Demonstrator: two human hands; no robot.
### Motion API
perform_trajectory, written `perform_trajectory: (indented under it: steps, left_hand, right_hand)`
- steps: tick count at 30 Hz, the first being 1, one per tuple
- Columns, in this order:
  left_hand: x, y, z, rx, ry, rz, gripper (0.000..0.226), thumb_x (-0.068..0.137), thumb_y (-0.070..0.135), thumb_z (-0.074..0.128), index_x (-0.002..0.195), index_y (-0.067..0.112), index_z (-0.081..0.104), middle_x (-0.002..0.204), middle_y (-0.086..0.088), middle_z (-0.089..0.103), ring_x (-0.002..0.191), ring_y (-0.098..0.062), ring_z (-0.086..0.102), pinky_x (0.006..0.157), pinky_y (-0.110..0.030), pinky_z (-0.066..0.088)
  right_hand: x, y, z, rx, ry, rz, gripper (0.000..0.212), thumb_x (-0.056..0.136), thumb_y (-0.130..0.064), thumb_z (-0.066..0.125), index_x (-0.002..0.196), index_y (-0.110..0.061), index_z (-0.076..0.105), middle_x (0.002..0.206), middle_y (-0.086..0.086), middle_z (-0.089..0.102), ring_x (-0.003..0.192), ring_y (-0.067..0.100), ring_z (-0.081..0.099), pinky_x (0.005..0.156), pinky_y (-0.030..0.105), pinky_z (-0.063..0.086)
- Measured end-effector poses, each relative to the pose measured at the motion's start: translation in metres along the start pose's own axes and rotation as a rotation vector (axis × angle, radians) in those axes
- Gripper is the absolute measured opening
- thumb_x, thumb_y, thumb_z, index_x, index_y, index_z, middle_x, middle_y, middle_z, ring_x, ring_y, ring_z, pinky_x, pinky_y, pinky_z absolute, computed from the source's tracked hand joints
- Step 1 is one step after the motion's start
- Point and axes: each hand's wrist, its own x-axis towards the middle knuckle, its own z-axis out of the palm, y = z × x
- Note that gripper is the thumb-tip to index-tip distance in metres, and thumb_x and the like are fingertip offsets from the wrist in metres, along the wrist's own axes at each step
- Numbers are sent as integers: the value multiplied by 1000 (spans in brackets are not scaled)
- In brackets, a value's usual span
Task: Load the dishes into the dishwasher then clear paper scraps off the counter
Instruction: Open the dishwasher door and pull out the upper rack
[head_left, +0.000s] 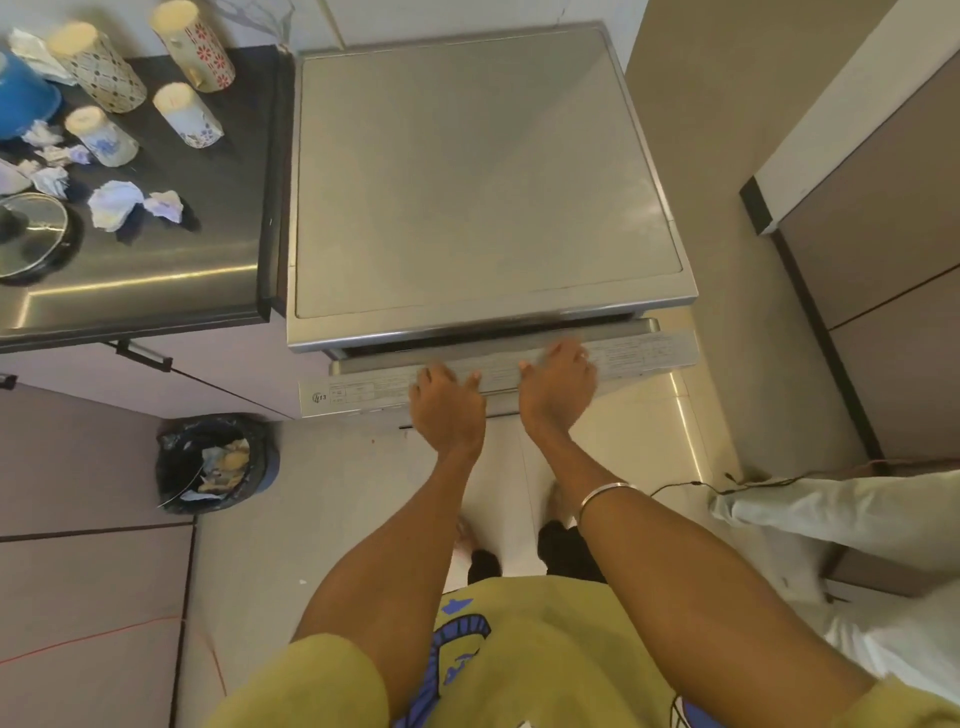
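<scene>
Head cam: left hand (448, 402) and right hand (558, 376) both grip the top edge of the dishwasher door (498, 371), ajar at the dishwasher (483, 182) front. Paper scraps (117, 202) lie among cups (96, 67) on the counter (208, 249), far left.

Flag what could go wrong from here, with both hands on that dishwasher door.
The silver dishwasher door is barely ajar; swinging down, it could hit the person's legs close in front. The left hand and right hand rest on the door's top edge, near the gap, so fingers might get pinched.
</scene>
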Motion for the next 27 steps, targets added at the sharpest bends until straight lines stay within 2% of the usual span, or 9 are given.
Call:
perform_trajectory:
  steps: [2,4,5,7,9,12,17,20,27]
  left_hand:
    - [5,-4,0,141,-27,134,47,82,43,72,117,17,54,122,-7,55,117,-27,48,99,-37,39]
    - [12,-6,2,231,-185,215,61,88,38,66,141,19,41,152,-14,35,145,-33,22,120,-43,16]
    - [14,-7,2,276,-264,250,65,92,38,62,148,19,34,160,-15,22,150,-34,6,122,-44,4]
    - [20,-11,3,331,-384,290,69,96,39,55,153,18,24,163,-14,9,151,-33,-9,122,-47,-5]
    - [25,-13,1,368,-496,291,72,96,39,54,155,17,19,163,-13,10,151,-34,-6,123,-49,0]
    - [24,-12,-3,430,-600,302,76,94,39,59,155,17,18,162,-13,15,150,-38,5,122,-51,10]
    - [-14,-27,1,481,-633,264,77,95,36,60,156,19,17,163,-12,11,150,-39,3,120,-50,11]
    - [-35,-41,6,500,-655,261,80,94,35,62,156,19,14,164,-12,8,150,-40,1,120,-50,11]
    - [-92,-84,15,474,-666,272,81,93,35,64,156,19,17,163,-10,12,150,-39,5,119,-50,16]
  right_hand:
    - [4,8,3,-114,-46,-226,50,82,-18,75,124,-23,48,130,4,54,123,23,45,101,33,38]
    - [10,18,6,-203,-190,-357,61,89,-16,68,143,-19,40,153,10,36,145,28,24,118,38,23]
    - [16,22,7,-270,-272,-390,64,93,-20,64,149,-16,33,159,11,25,150,30,12,121,42,14]
    - [28,28,7,-411,-433,-427,68,97,-30,57,154,-13,23,164,12,10,151,34,-2,122,47,3]
    - [35,31,2,-499,-547,-464,69,99,-36,52,155,-13,19,164,11,4,150,37,-7,120,51,0]
    - [34,41,0,-545,-626,-529,72,99,-38,50,156,-14,14,164,8,7,150,38,-5,119,54,1]
    - [11,75,0,-542,-706,-556,78,97,-41,54,157,-18,11,165,6,9,150,37,3,120,53,5]
    - [-12,97,2,-595,-687,-580,77,98,-41,54,157,-20,9,165,6,7,150,38,3,120,53,6]
    - [-54,146,-11,-593,-756,-605,70,102,-18,48,158,-17,5,165,5,6,150,37,4,120,50,12]
